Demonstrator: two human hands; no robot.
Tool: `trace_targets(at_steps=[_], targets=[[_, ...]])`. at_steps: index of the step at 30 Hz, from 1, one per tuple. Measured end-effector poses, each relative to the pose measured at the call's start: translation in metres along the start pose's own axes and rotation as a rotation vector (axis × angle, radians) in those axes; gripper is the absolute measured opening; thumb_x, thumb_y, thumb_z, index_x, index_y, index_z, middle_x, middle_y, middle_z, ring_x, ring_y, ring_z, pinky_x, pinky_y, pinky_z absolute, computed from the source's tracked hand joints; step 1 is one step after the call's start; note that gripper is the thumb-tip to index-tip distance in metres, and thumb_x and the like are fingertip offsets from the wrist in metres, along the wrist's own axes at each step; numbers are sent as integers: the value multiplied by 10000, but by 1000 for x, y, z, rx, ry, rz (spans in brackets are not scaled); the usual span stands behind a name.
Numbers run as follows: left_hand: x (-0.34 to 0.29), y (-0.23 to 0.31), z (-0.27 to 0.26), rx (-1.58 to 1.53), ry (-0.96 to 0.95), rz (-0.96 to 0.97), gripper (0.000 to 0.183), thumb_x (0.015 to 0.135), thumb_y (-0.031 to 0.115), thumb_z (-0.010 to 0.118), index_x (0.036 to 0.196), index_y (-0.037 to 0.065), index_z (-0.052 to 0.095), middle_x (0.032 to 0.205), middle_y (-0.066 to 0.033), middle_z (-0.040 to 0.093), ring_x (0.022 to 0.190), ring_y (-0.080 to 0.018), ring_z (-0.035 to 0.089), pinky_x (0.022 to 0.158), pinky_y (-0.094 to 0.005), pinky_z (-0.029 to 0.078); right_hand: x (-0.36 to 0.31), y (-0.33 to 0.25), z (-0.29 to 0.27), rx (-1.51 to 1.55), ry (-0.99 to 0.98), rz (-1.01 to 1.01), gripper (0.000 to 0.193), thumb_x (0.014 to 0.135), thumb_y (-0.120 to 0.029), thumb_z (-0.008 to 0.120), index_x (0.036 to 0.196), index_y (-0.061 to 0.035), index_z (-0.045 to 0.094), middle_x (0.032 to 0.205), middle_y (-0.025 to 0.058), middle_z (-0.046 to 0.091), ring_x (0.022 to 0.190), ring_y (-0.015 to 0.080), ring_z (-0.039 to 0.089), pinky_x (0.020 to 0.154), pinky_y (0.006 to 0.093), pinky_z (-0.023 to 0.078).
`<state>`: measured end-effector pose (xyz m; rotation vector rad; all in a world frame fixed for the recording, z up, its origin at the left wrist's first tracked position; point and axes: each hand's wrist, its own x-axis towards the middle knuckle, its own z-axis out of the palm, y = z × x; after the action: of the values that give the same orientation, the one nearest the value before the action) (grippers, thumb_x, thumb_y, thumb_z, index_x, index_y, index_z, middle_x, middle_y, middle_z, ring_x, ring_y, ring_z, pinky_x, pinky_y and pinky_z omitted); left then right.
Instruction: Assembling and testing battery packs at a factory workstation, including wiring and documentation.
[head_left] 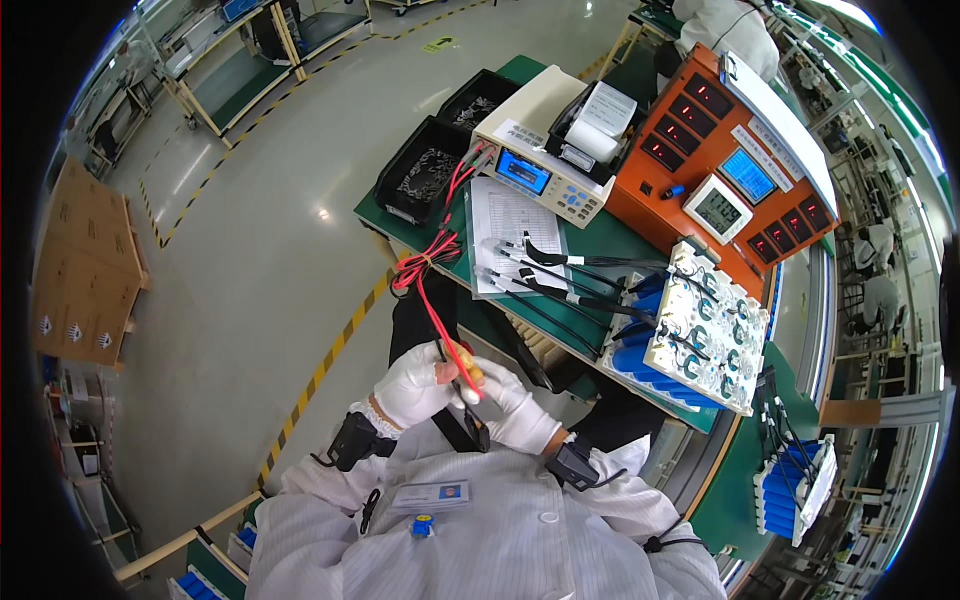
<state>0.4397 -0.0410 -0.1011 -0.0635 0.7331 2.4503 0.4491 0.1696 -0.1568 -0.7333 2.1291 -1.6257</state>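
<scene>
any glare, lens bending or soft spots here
Head view: light reflections spot the grey floor; head view: fisheye distortion makes the cardboard box lean near the left rim, with black corners around; head view: print on the paper sheet is too small to read.

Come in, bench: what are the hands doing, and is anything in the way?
White-gloved left hand pinching thin red cable; white-gloved right hand alongside, grip partly hidden. Cable bundled by green bench edge. Nothing visibly blocking either hand.
</scene>
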Motion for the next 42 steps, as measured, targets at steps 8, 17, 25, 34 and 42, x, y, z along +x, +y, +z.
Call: trace_targets(at_steps=[8,17,25,34,42], targets=[[-16,26,-7,34,157,397,172,932,117,631,1071,20,603,897,-139,678,733,-267,655,948,-495,499,-36,15,-29,-332,-116,497,240,819,-251,659,968,-64,689,893,172,691,807,392,636,741,421,508],[-7,-33,-57,845,343,94,206,954,145,598,1077,-8,661,921,-101,717,792,-154,664,748,-296,534,-64,-46,-79,127,161,635,265,978,-260,610,895,-19,684,694,9,596,644,94,487,622,271,429],[44,-59,-63,1113,368,316,93,933,109,574,928,24,611,790,-24,600,734,-114,558,667,-289,472,-16,-197,-151,-241,45,-136,556,770,-493,779,1017,-10,659,698,66,554,567,201,517,540,294,420],[122,16,-39,1895,433,593,191,818,153,592,1000,125,643,932,-153,651,841,-368,645,681,-468,516,5,-184,-181,405,793,-401,731,979,-662,301,1175,-21,594,616,37,473,461,123,362,447,276,304],[130,28,-34,2080,323,541,144,835,139,574,964,131,637,914,-123,603,800,-368,617,653,-461,495,-10,-162,-185,376,908,-208,768,963,-690,314,1185,7,548,657,16,469,480,90,366,459,251,311]])
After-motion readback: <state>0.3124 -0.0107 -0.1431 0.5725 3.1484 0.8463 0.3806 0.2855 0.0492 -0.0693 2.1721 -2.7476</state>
